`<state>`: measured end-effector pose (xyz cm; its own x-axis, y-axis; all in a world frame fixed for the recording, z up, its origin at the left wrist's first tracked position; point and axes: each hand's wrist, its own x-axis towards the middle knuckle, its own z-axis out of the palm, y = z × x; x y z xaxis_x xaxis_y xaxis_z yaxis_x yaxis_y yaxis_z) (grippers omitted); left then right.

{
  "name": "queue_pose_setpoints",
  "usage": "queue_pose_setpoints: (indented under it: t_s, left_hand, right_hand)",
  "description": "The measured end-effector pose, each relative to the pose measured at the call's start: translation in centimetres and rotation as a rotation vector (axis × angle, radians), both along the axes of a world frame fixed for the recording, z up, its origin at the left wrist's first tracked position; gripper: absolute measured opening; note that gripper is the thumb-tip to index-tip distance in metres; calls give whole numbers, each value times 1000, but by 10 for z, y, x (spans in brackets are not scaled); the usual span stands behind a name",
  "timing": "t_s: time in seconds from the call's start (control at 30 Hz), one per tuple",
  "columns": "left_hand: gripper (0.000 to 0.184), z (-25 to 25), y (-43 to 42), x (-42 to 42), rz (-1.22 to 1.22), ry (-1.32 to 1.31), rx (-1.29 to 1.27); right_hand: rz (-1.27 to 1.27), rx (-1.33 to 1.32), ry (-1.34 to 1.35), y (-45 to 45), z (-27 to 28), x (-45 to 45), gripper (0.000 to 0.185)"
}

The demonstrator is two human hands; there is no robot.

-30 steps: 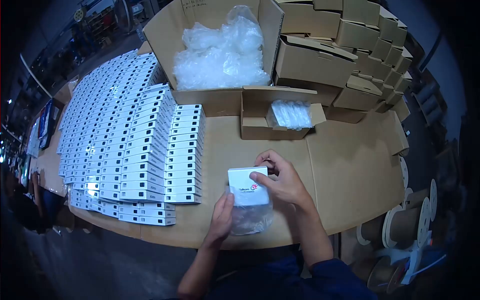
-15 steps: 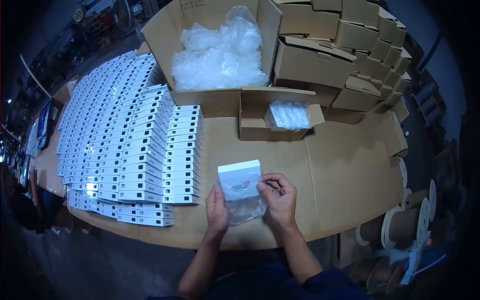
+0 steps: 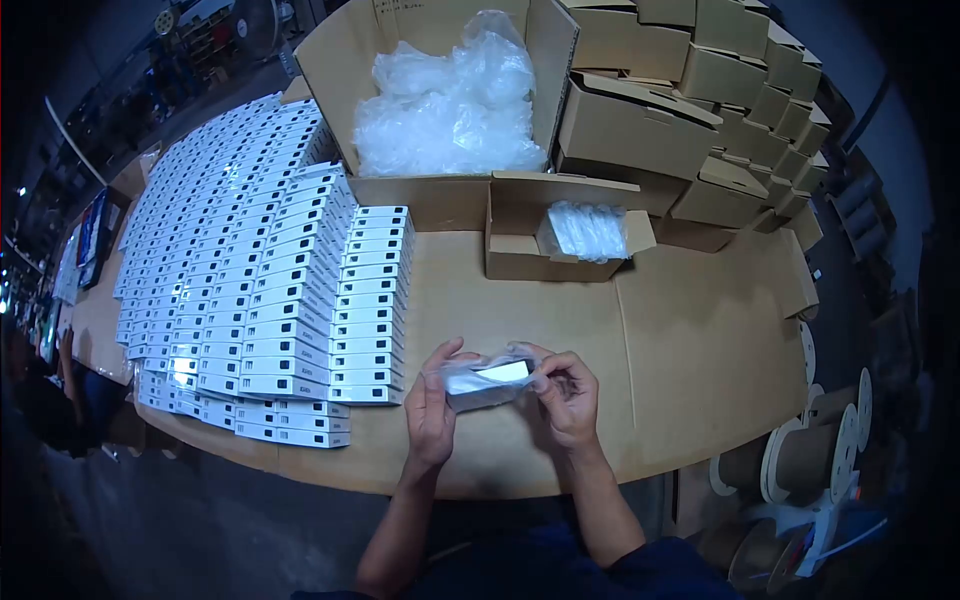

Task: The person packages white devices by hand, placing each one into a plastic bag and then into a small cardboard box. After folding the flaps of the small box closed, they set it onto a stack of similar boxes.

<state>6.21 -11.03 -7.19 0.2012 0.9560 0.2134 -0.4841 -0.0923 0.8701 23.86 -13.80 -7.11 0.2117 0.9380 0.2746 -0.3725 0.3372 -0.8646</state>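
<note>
A small white box in a clear plastic bag (image 3: 487, 380) is held between both hands above the front of the cardboard-covered table. My left hand (image 3: 433, 405) grips its left end, thumb on the near side. My right hand (image 3: 567, 398) pinches the bag at the right end. The box's narrow side faces up, and the film lies loosely around it. Behind the hands stands an open carton (image 3: 547, 267) with several bagged packs (image 3: 585, 232) inside. Tight rows of white boxes (image 3: 368, 330) stand to the left of my left hand.
A large open carton (image 3: 330, 70) at the back holds crumpled clear bags (image 3: 450, 110). Brown cartons (image 3: 635, 130) are stacked at the back right. Cable spools (image 3: 815, 450) stand beyond the table's right edge. Another person's arm (image 3: 68, 365) shows at far left.
The box has gone further into the bag and tipped, so its printed face no longer shows and its narrow side faces up. My right hand has moved from the box's top to the bag's right end.
</note>
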Motion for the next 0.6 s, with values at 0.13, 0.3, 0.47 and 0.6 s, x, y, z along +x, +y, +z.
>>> queue_pose_setpoints:
  t_s: [0.13, 0.3, 0.47, 0.6]
  left_hand:
    - [55, -1, 2, 3, -43, -24, -58]
    - [53, -1, 0, 12, -26, -17, -168]
    - [45, -8, -6, 13, -95, 300, -125]
    - [55, -14, -3, 8, -229, 12, -570]
  right_hand:
    - [-183, -140, -33, -5, 1, -11, 13]
    - [-367, -158, -31, -1, 2, -25, 12]
    - [-474, -96, -8, 4, 14, -30, 11]
    - [-446, -127, -26, 0, 4, -25, 19]
